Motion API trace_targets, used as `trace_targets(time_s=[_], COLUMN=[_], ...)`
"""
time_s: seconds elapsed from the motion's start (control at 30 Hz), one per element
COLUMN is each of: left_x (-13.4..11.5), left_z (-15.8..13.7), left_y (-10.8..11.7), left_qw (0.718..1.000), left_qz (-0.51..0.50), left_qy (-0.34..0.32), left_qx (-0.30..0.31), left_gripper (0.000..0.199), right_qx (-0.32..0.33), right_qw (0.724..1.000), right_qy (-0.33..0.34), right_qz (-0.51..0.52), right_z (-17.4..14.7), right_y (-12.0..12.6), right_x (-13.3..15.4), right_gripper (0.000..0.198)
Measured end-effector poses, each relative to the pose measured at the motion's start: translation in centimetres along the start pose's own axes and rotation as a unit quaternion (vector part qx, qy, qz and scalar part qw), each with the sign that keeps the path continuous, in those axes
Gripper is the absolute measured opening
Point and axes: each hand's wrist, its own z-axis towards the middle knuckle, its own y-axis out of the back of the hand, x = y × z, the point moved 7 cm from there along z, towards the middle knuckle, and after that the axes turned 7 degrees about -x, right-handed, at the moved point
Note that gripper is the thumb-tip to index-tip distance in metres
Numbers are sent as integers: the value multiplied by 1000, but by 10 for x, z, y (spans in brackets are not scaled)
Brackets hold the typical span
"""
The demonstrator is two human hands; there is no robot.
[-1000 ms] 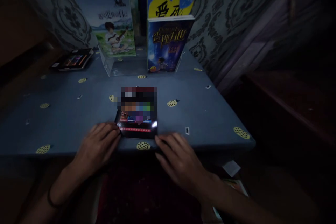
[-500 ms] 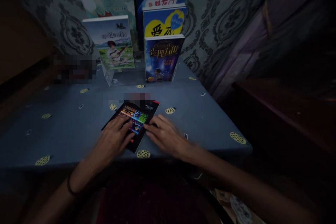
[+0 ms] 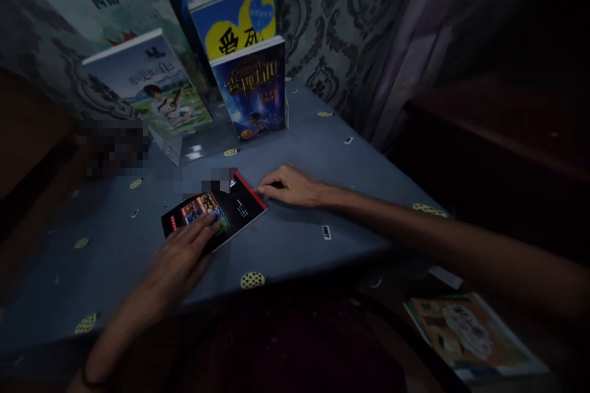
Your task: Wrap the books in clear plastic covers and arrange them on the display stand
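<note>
A black book (image 3: pixel 246 209) with a red edge and small colourful pictures lies on the patterned tablecloth, turned at an angle to the table's front. My left hand (image 3: pixel 187 249) rests on its near left part, fingers stretched out flat over the pictures. At the red edge on the right side of the book is my right hand (image 3: pixel 290 185). Its thumb and index finger are pinched together on that edge, with the other fingers curled. Blurred blocks hide the far part of the cover.
Behind stand a book with a guitar player (image 3: pixel 170 98) on a clear stand, a dark blue book (image 3: pixel 253 89) and a yellow-and-blue book (image 3: pixel 230 18). Larger books (image 3: pixel 110 12) lean at the back. Below the table's right front, an orange-covered book (image 3: pixel 465 331) lies low.
The black book has turned, its red edge now facing right. My right hand has moved from its near right side up to that edge. My left hand stays on the cover. The view has tilted.
</note>
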Motion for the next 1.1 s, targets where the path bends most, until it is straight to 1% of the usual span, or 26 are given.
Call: trace_targets(time_s=[0.07,0.17,0.23,0.27,0.37,0.5,0.63,0.83,1.1], left_x=[5,-4,-15,-22,-37,-43,-44,-48,-46], left_z=[3,23,41,50,69,77,77,80,80], left_y=[7,3,-5,-9,-14,-13,-11,-8,-7], left_qw=[1000,999,998,997,997,995,994,994,996], left_qz=[-11,-26,-25,-17,25,64,87,84,68], left_qy=[-9,30,65,70,54,17,3,4,28], left_qx=[22,20,0,-13,-49,-74,-68,-74,-57], left_gripper=[42,35,36,37,37,33,28,25,26], right_qx=[-2,-19,-28,-32,-34,-15,0,19,4], right_qw=[1000,996,992,990,985,984,983,980,976], right_qy=[19,89,127,140,165,158,155,154,180], right_qz=[15,9,7,12,45,84,102,124,123], right_z=[1,3,4,5,4,1,-2,-6,-7], right_y=[-1,-3,-3,-3,-2,-1,2,5,4], right_x=[2,7,7,7,4,0,2,3,0], right_gripper=[32,28,27,26,26,24,22,18,10])
